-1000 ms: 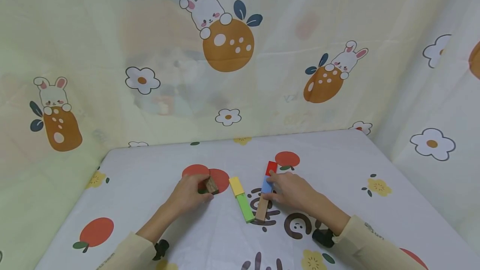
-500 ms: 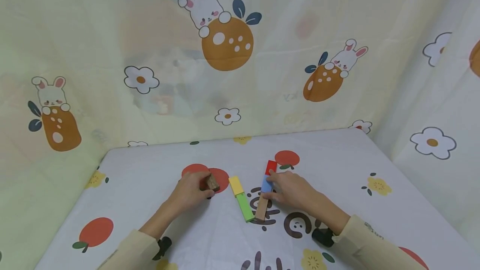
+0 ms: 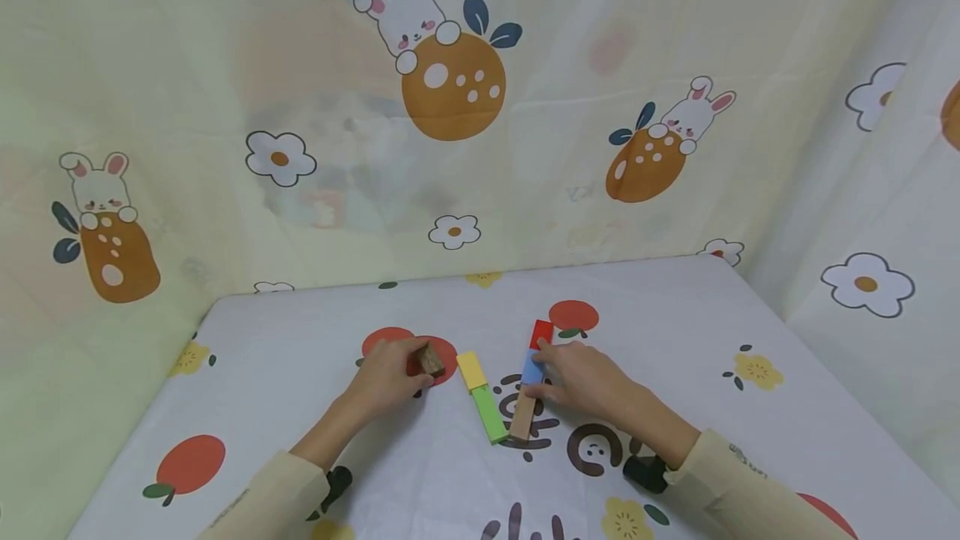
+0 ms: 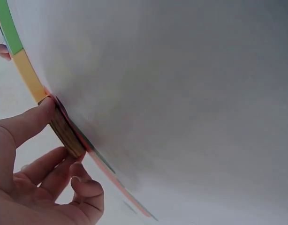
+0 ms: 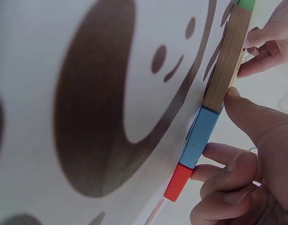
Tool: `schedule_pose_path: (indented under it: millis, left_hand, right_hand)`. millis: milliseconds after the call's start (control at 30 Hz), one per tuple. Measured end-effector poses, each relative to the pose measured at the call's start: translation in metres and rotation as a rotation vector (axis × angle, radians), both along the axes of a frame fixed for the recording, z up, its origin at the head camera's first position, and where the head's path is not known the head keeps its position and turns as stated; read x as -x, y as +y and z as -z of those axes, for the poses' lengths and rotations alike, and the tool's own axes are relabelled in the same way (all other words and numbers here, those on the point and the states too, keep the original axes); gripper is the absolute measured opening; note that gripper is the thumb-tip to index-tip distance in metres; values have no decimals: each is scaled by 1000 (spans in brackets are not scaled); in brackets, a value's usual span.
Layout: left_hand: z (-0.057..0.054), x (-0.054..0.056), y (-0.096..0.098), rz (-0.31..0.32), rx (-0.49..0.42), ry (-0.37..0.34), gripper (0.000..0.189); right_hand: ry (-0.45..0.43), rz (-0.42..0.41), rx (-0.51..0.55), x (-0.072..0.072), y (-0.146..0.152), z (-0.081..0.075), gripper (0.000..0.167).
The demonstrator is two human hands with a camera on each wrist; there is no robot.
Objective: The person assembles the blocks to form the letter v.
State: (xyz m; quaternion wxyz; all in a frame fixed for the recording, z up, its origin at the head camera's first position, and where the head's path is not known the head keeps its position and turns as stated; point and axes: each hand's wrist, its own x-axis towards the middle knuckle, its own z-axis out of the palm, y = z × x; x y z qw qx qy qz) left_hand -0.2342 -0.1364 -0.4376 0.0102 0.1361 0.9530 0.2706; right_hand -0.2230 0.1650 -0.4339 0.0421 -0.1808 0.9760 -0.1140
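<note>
My left hand [image 3: 386, 373] pinches a dark brown wooden block [image 3: 431, 359] between thumb and fingers, left of a yellow block [image 3: 472, 370]. The left wrist view also shows the brown block [image 4: 68, 133] in that grip. A green block [image 3: 489, 416] continues the yellow one toward me. My right hand [image 3: 588, 377] rests on a second row: its thumb touches a light brown block [image 5: 228, 58], while the fingertips lie along a blue block [image 5: 199, 136] and near a red block [image 5: 178, 182]. Both rows converge at their near ends, making a V.
A white cloth [image 3: 675, 332] printed with apples, flowers and lettering covers the table. Behind it hangs a cream curtain [image 3: 555, 165] with rabbit prints, and another curtain [image 3: 870, 373] closes off the right side.
My left hand has shifted slightly right with the brown block, bringing it closer to the yellow one and turning it a little. My right hand has stayed on its row.
</note>
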Motion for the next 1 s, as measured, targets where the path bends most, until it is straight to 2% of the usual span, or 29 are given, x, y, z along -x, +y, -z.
schedule_pose_path:
  millis: [167,400,633,1000]
  left_hand:
    - [2,4,2,12,5,2,43]
    - [3,7,6,1,26,-9,51]
    - [4,12,10,2,39,-19,51]
    - [4,17,18,48,58,-8,51]
  right_hand:
    - [0,1,2,-1,0,0,62]
    - [-6,8,1,-1,-1,-1,63]
    - [-1,-2,4,-1,-1,-1,61]
    - [1,-3,10,-1,0,-1,60]
